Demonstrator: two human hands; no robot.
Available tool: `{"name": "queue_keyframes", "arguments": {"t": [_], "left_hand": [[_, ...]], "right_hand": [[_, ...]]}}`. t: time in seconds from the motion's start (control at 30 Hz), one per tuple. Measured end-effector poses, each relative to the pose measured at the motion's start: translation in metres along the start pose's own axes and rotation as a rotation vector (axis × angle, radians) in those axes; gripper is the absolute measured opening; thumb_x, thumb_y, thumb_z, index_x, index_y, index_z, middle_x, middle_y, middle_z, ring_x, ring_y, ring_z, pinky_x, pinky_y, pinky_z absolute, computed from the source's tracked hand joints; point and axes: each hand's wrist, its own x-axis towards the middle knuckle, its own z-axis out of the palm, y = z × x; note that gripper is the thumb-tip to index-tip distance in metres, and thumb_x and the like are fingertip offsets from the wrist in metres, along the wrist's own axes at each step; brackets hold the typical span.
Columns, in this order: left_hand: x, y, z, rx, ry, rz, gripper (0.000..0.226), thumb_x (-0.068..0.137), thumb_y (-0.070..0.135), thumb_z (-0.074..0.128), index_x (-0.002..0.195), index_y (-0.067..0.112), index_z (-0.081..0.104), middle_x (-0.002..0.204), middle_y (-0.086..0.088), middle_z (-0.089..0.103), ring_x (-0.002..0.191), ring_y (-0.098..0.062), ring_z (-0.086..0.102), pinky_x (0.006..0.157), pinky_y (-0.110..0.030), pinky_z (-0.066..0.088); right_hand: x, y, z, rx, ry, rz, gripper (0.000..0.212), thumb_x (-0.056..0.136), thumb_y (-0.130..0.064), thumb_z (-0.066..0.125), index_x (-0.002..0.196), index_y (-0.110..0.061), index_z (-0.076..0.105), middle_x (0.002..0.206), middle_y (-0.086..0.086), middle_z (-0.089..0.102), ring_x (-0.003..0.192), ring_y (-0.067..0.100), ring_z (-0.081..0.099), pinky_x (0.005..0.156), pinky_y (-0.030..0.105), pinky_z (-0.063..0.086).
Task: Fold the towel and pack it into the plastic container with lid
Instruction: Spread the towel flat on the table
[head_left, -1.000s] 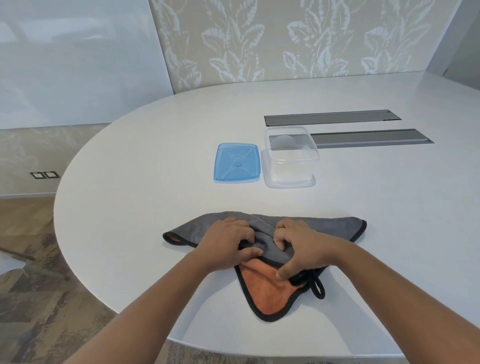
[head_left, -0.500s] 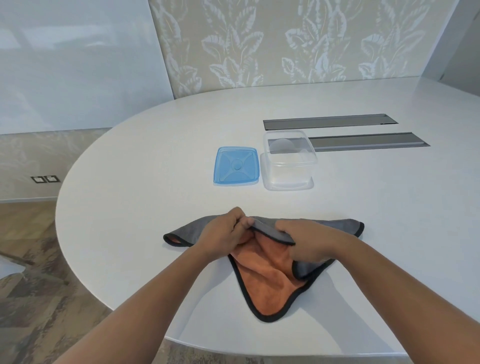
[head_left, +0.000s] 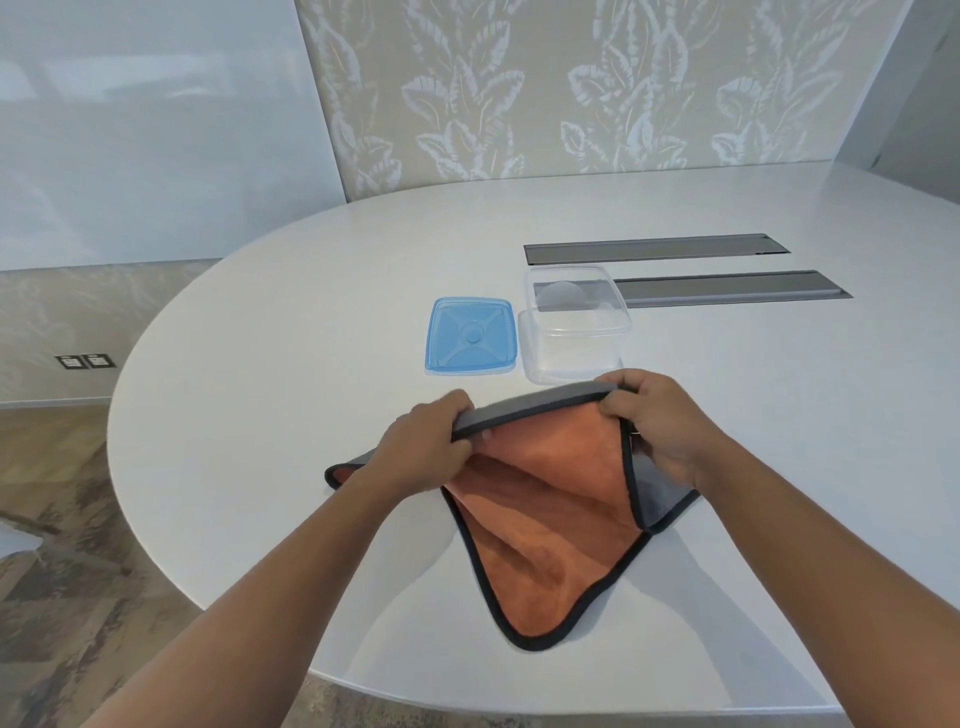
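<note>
The towel (head_left: 545, 509), orange on one side and grey on the other with a black hem, is partly lifted off the white table (head_left: 260, 415). My left hand (head_left: 421, 447) and my right hand (head_left: 660, 421) each pinch its upper hem and hold that edge stretched between them. The lower corner hangs down onto the table near the front edge. Beyond the towel stand the clear plastic container (head_left: 571, 327), open and empty, and the blue lid (head_left: 471, 335), which lies flat to its left.
Two long grey slot covers (head_left: 727, 288) are set into the table behind the container. The table's curved edge runs close in front of me and to the left, with wooden floor (head_left: 52, 545) below. A patterned wall stands behind.
Both hands have moved apart and upward along the hem, lifting the towel's top edge off the table and spreading it so the orange side faces me.
</note>
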Motion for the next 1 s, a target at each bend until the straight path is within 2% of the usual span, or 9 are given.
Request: {"name": "queue_keyframes", "arguments": {"t": [0.13, 0.2, 0.27, 0.33, 0.43, 0.53, 0.7, 0.8, 1.0], "left_hand": [[-0.002, 0.007, 0.007, 0.260, 0.538, 0.194, 0.036, 0.070, 0.010, 0.071, 0.102, 0.017, 0.058, 0.109, -0.004, 0.063, 0.099, -0.031, 0.054, 0.084, -0.042, 0.042], [-0.006, 0.014, 0.020, 0.263, 0.601, 0.387, 0.025, 0.080, 0.014, 0.072, 0.099, 0.016, 0.056, 0.102, -0.007, 0.060, 0.091, -0.029, 0.052, 0.079, -0.041, 0.044], [-0.011, 0.020, 0.037, 0.187, 0.406, 0.518, 0.018, 0.090, 0.027, 0.068, 0.093, 0.023, 0.051, 0.092, 0.000, 0.058, 0.081, -0.021, 0.053, 0.069, -0.032, 0.043], [-0.015, 0.024, 0.052, 0.159, 0.152, 0.458, 0.020, 0.091, 0.042, 0.066, 0.094, 0.029, 0.051, 0.093, 0.009, 0.059, 0.083, -0.015, 0.058, 0.065, -0.027, 0.042], [-0.016, 0.021, 0.066, 0.184, -0.105, 0.249, 0.046, 0.088, 0.061, 0.064, 0.125, 0.034, 0.058, 0.124, 0.010, 0.059, 0.113, -0.017, 0.054, 0.091, -0.035, 0.047], [-0.012, 0.021, 0.062, 0.263, -0.208, 0.101, 0.074, 0.081, 0.074, 0.059, 0.146, 0.044, 0.041, 0.149, 0.010, 0.040, 0.137, -0.021, 0.032, 0.109, -0.052, 0.033], [-0.011, 0.022, 0.050, 0.329, -0.467, 0.040, 0.121, 0.068, 0.071, 0.075, 0.153, 0.055, -0.009, 0.171, 0.009, -0.007, 0.155, -0.034, -0.004, 0.116, -0.069, 0.000], [-0.015, 0.021, 0.043, 0.370, -0.589, 0.054, 0.148, 0.055, 0.064, 0.088, 0.148, 0.054, -0.028, 0.168, 0.009, -0.023, 0.156, -0.032, -0.012, 0.119, -0.067, -0.003], [-0.018, 0.016, 0.031, 0.470, -0.803, 0.163, 0.153, 0.051, 0.057, 0.095, 0.154, 0.049, -0.019, 0.167, 0.006, -0.028, 0.153, -0.020, -0.024, 0.121, -0.063, -0.008]], "right_hand": [[0.008, -0.004, -0.007, 0.087, 0.129, -0.063, 0.018, 0.097, -0.013, 0.061, 0.104, -0.027, 0.071, 0.087, -0.004, 0.072, 0.071, 0.011, 0.065, 0.057, 0.031, 0.053], [0.013, -0.001, -0.008, 0.069, 0.206, -0.096, 0.017, 0.099, -0.016, 0.059, 0.108, -0.028, 0.067, 0.095, -0.002, 0.071, 0.075, 0.012, 0.065, 0.061, 0.033, 0.055], [0.017, 0.003, -0.007, 0.025, 0.274, -0.119, 0.017, 0.101, -0.017, 0.056, 0.109, -0.030, 0.063, 0.100, -0.002, 0.068, 0.079, 0.014, 0.064, 0.068, 0.034, 0.056], [0.020, 0.008, -0.004, -0.009, 0.310, -0.122, 0.018, 0.102, -0.018, 0.054, 0.108, -0.034, 0.060, 0.102, -0.001, 0.066, 0.081, 0.015, 0.062, 0.070, 0.034, 0.054], [0.025, 0.015, -0.002, -0.031, 0.351, -0.085, 0.019, 0.101, -0.018, 0.052, 0.107, -0.035, 0.055, 0.104, 0.001, 0.062, 0.081, 0.015, 0.059, 0.067, 0.031, 0.051], [0.030, 0.022, -0.003, -0.041, 0.374, -0.031, 0.022, 0.097, -0.014, 0.050, 0.107, -0.034, 0.052, 0.098, 0.003, 0.061, 0.075, 0.016, 0.055, 0.063, 0.033, 0.047], [0.037, 0.027, -0.011, -0.087, 0.449, 0.010, 0.023, 0.095, -0.014, 0.048, 0.115, -0.026, 0.050, 0.094, 0.002, 0.058, 0.073, 0.016, 0.053, 0.059, 0.031, 0.043], [0.041, 0.027, -0.021, -0.071, 0.475, 0.041, 0.023, 0.094, -0.015, 0.050, 0.114, -0.024, 0.050, 0.094, 0.003, 0.059, 0.073, 0.016, 0.053, 0.058, 0.032, 0.042], [0.049, 0.034, -0.044, -0.060, 0.515, 0.103, 0.037, 0.086, -0.014, 0.062, 0.120, -0.021, 0.050, 0.100, 0.001, 0.059, 0.079, 0.014, 0.056, 0.062, 0.032, 0.046]]}}
